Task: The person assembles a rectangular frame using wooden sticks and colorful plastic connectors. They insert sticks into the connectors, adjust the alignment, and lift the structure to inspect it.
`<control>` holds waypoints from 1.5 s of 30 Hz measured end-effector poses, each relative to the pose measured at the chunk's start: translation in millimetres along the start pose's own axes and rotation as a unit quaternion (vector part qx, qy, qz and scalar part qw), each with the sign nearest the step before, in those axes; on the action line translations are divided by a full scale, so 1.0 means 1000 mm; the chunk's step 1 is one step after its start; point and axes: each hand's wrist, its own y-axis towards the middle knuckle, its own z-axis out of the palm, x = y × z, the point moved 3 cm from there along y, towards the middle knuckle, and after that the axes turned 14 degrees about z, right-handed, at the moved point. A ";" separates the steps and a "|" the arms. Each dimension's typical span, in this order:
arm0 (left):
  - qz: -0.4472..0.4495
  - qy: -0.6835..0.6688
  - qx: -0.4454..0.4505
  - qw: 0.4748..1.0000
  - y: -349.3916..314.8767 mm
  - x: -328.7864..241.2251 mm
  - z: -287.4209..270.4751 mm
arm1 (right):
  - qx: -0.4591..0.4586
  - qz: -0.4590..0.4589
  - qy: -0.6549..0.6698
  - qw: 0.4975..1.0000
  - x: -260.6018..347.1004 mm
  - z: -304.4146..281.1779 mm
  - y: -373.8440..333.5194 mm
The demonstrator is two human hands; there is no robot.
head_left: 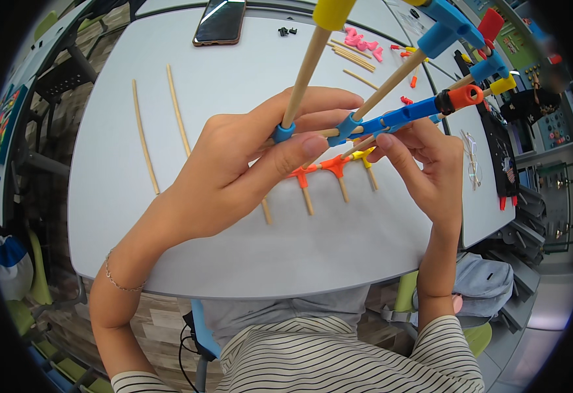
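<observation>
Over the table, both hands hold a frame built of wooden dowels (391, 84) and plastic connectors. My left hand (224, 173) closes on its left side, thumb and fingers around a dowel beside a light-blue connector (348, 126). On the right, the fingers of my right hand (424, 164) are closed on the frame just under a dark-blue bar (407, 112) with a black collar and an orange end (466, 97). Orange T-shaped connectors (333, 166) and a yellow connector (365, 156) hang lower, with short dowels pointing down. My fingers hide some joints.
Two long dowels (143, 141) lie at the left of the white table (234, 268). Farther back are a phone (219, 23), small black pieces (287, 31), pink connectors (363, 42) and several loose dowels (354, 56). Eyeglasses (471, 160) lie at right; a grey backpack (483, 285) is below.
</observation>
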 end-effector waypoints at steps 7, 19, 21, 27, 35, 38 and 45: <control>0.024 -0.002 -0.005 1.000 0.001 -0.003 0.002 | -0.001 0.001 0.000 1.000 0.000 0.002 0.000; 0.000 0.005 -0.011 1.000 0.002 -0.005 0.007 | -0.012 -0.026 -0.012 1.000 -0.004 0.001 -0.002; 0.006 0.022 -0.010 1.000 0.001 -0.006 0.007 | -0.010 -0.027 -0.017 0.999 -0.003 0.000 -0.002; 0.021 -0.003 -0.037 0.999 -0.003 0.002 0.005 | 0.003 -0.018 -0.026 1.000 0.003 -0.003 0.000; -0.012 0.003 -0.044 0.999 -0.001 -0.001 0.003 | -0.006 -0.021 -0.027 0.999 -0.001 0.000 0.001; -0.027 0.012 -0.040 0.999 0.000 -0.001 0.001 | -0.021 -0.026 -0.026 0.999 -0.003 0.002 0.000; -0.089 -0.021 -0.080 0.993 0.001 -0.002 0.000 | -0.028 -0.034 -0.028 0.999 -0.007 0.004 -0.003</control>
